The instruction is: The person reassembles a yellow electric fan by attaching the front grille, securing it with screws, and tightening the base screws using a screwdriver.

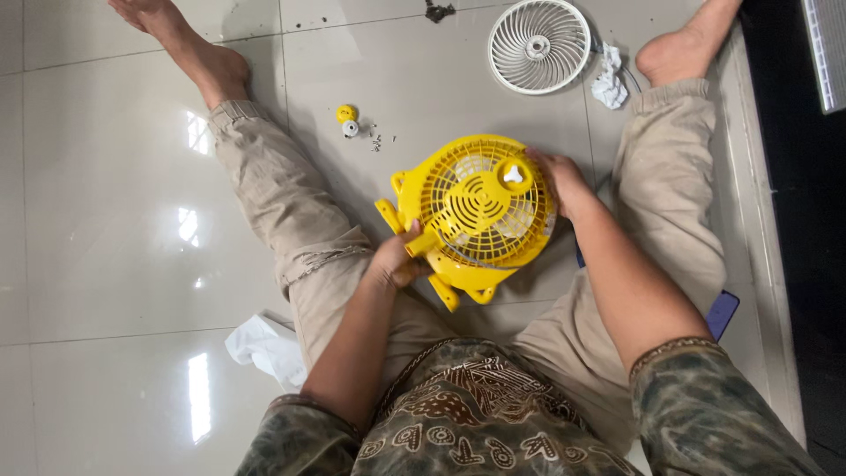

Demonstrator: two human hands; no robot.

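Item: yellow fan housing (471,216), round, w/ grille face up toward the camera; held above the tiled floor (115,220) between the person's spread legs. Long axis runs from its rounded top edge, pointing away from the person, down to the 2 stubby feet, which point back toward the lap.
Left hand (394,262): at housing's lower-left edge, fingers clenched on a yellow side tab.
Right hand (559,181): on housing's right rim, fingers curled over the edge, grasping it.
White knob (513,174): on the grille, upper right of centre.
White fan grille (538,46): on floor beyond housing, well apart.
Small yellow cap (345,113): on floor, up-left of housing.
White cloth (264,348): on floor, down-left of housing, beside left thigh.
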